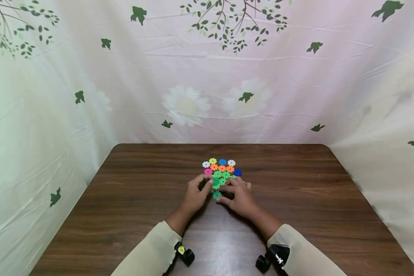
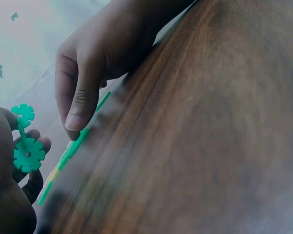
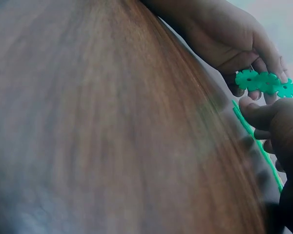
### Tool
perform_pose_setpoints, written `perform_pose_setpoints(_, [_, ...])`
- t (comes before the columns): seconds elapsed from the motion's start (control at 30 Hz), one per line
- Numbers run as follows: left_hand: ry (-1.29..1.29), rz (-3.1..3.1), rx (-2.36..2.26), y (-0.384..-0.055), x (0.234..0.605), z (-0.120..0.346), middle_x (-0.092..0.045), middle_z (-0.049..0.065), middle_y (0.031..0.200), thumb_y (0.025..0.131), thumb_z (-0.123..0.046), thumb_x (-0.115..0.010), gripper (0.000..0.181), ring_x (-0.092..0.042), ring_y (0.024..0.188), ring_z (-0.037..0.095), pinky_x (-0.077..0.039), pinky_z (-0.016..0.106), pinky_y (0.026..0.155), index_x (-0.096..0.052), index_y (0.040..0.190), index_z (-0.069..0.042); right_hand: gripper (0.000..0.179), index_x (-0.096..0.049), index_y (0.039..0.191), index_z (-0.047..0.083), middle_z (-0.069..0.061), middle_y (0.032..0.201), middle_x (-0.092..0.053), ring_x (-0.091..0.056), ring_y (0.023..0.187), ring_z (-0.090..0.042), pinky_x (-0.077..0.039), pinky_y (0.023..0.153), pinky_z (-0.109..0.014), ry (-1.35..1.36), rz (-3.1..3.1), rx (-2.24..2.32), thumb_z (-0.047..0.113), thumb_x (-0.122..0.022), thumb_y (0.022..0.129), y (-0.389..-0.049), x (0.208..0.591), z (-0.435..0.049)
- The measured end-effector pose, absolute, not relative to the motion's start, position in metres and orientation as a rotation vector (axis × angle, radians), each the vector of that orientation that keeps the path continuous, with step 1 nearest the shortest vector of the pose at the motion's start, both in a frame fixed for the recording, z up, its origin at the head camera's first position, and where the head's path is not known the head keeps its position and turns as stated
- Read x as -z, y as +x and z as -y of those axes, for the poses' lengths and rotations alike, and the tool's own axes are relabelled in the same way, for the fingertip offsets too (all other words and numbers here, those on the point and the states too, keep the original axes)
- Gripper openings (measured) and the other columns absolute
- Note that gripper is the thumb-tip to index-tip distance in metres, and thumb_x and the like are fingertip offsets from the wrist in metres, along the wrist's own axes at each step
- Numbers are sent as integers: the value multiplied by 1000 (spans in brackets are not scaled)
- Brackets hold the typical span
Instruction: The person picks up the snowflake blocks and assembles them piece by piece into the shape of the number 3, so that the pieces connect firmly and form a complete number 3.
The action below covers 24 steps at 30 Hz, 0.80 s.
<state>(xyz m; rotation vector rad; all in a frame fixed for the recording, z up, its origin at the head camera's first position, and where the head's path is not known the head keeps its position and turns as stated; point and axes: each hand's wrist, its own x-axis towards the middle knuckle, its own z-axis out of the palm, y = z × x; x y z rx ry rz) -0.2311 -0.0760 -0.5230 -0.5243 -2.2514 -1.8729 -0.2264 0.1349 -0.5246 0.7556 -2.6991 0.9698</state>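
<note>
Notched, flower-shaped plastic discs, joined into a flat patch [image 1: 222, 168], lie on the table in green, orange, blue, white, yellow and pink. My left hand [image 1: 195, 192] is at the patch's left side and pinches a short chain of green discs [image 3: 267, 83] raised above the table. From the right, my right hand [image 1: 240, 197] bends its fingers over the near part of the patch. Its thumb is beside the nearest green disc [image 1: 216, 195]. Seen edge-on in the left wrist view, the patch [image 2: 63, 160] meets the right fingertips. My hands hide some near discs.
A dark brown wooden table [image 1: 151, 172] extends around the discs. Behind it and at both sides hangs a pale cloth [image 1: 207, 69] printed with leaves, birds and flowers. Black wrist straps [image 1: 277, 257] sit over the light sleeves.
</note>
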Motion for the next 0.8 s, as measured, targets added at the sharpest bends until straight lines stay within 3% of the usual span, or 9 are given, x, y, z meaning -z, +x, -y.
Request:
perform_pose_setpoints(0.27, [-487, 2294, 1892, -231, 521, 77, -73, 28, 93, 112, -10, -62, 22, -74, 84, 43, -58, 25, 73, -73, 123, 5, 29, -86, 118, 20, 4, 106, -62, -44, 101, -14, -19, 87, -44, 783, 2715, -956, 27, -92, 90, -225, 522, -135])
perform_pose_setpoints(0.47, [-485, 2296, 1938, -230, 520, 77, -73, 28, 105, 113, -10, -60, 23, -76, 85, 39, -61, 29, 74, -72, 128, 3, 28, -86, 118, 22, 4, 106, -63, -43, 100, -14, -19, 86, -44, 787, 2725, -938, 28, -91, 91, -226, 522, -135])
perform_pose_setpoints(0.63, [-468, 2305, 1963, -229, 519, 77, -73, 28, 111, 113, -10, -59, 25, -77, 86, 39, -61, 26, 73, -70, 131, 4, 21, -85, 114, 22, 2, 111, -63, -44, 104, -17, -19, 86, -46, 775, 2752, -946, 23, -88, 94, -225, 522, -134])
perform_pose_setpoints(0.8, [-472, 2308, 1963, -229, 519, 76, -73, 28, 111, 113, -9, -59, 26, -77, 87, 41, -61, 25, 73, -70, 132, 5, 21, -81, 107, 19, 1, 114, -69, -51, 109, -19, -20, 90, -46, 744, 2708, -1047, 18, -92, 89, -225, 523, -134])
